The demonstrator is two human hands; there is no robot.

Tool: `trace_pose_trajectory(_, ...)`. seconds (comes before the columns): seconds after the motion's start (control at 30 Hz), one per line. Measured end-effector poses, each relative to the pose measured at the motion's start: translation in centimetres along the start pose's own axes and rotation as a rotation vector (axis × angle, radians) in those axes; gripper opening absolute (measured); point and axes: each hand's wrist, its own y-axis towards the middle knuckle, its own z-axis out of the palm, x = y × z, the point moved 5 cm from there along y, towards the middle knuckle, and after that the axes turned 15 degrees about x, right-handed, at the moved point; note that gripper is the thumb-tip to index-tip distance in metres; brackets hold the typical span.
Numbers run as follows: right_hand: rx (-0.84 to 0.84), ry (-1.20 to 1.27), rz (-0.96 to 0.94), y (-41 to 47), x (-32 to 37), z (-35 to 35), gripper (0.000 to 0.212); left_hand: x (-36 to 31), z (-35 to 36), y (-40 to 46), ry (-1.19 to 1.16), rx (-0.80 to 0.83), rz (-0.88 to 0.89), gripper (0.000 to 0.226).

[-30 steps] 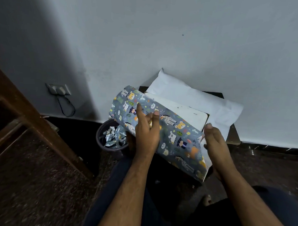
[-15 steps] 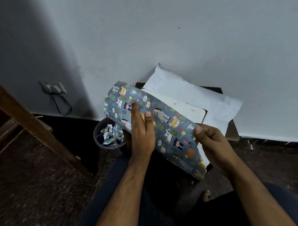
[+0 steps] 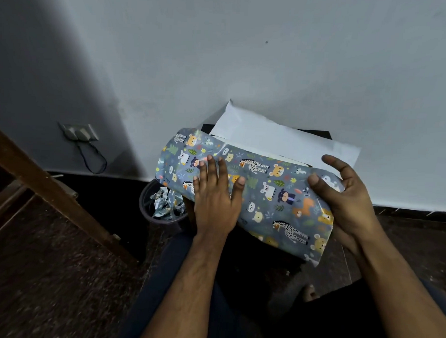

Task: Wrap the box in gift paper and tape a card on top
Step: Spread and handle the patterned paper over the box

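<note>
Mid-wrap — left hand (image 3: 215, 206) pressing the gift paper (image 3: 266, 193) flat, fingers straight; right hand (image 3: 347, 198) at 3 o'clock loosely cupping its edge — next, fold the white flap (image 3: 281, 140) over from 12 o'clock.

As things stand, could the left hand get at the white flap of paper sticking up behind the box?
Probably yes. The left hand lies flat on the printed gift paper, and the white flap rises just beyond it with nothing between them; the right hand is off at the box's end.

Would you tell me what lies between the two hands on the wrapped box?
In the head view, only printed gift paper spans the stretch between the left hand and right hand.
</note>
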Motion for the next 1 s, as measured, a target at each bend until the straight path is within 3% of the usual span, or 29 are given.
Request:
trace_pose_trajectory(0.17,-0.169,-0.164,0.024,0.5,-0.8,-2.1,0.049,-0.5,-0.7,0.3,0.114,0.002,-0.024,0.104)
trace_pose_trajectory(0.43,-0.336,-0.242,0.106,0.9,-1.8,-3.7,0.028,-0.6,-0.7,0.6,0.114,-0.020,0.023,0.095)
trace_pose_trajectory(0.53,-0.360,-0.554,0.098,1.2,-1.6,-4.0,0.027,-0.7,-0.6,0.9,0.131,-0.013,0.032,0.085)
trace_pose_trajectory(0.7,-0.366,-1.306,-0.019,2.0,-1.0,-1.6,0.052,-0.6,-0.5,1.4,0.097,-0.033,0.007,0.067)
trace_pose_trajectory(0.77,-0.316,-1.466,-0.122,2.5,-0.9,0.2,0.044,-0.5,-0.7,1.7,0.094,-0.031,-0.002,0.064)
trace_pose_trajectory(0.87,-0.065,-1.520,-0.271,3.3,-1.8,3.9,0.021,-0.4,-1.1,1.9,0.104,-0.016,-0.012,0.064)
trace_pose_trajectory(1.0,0.179,-1.580,-0.241,3.8,-4.5,7.6,0.031,-0.2,-1.1,2.0,0.129,-0.005,-0.012,0.066)
